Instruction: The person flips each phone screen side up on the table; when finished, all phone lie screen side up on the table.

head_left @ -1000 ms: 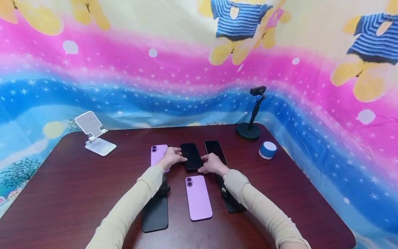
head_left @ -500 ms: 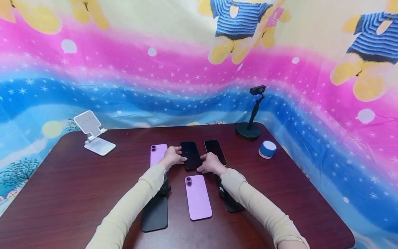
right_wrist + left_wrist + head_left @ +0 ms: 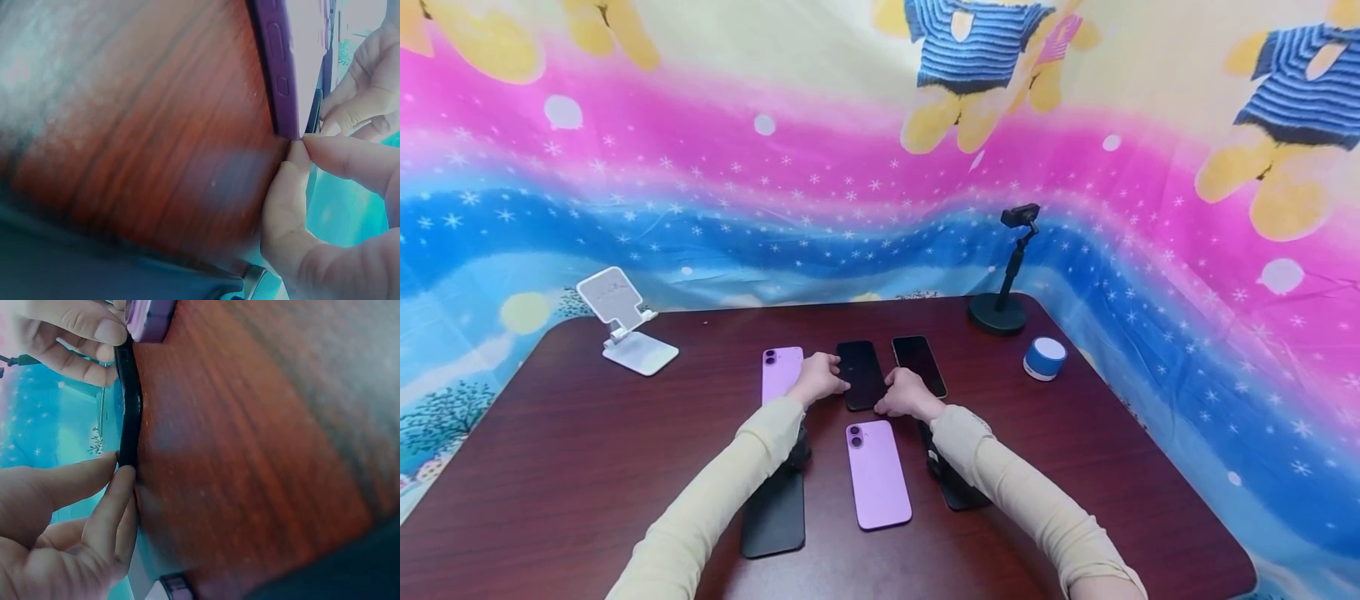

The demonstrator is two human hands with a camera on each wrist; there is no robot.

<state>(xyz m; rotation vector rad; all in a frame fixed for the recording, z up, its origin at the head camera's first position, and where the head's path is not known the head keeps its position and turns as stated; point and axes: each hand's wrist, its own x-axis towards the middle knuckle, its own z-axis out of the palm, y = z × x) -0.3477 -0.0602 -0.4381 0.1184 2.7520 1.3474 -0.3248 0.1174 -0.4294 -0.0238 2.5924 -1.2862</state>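
Both hands are at a dark phone in the back middle of the table. My left hand pinches its left long edge between thumb and fingers. Opposite, my right hand pinches the phone near its front right corner. Seen edge-on in the left wrist view, the dark phone lies low over the wood, held from both sides. A purple phone lies back up just in front of it. That purple phone partly covers the dark one in the right wrist view.
Another purple phone lies left, and a dark phone right. Two more dark phones lie nearer, at left and right, partly under the arms. Behind stand a white folding stand, a black stand and a blue-and-white cylinder.
The dark phone between the hands has shifted very slightly to the right. Both hands keep their hold on it, and the other things stay in place.
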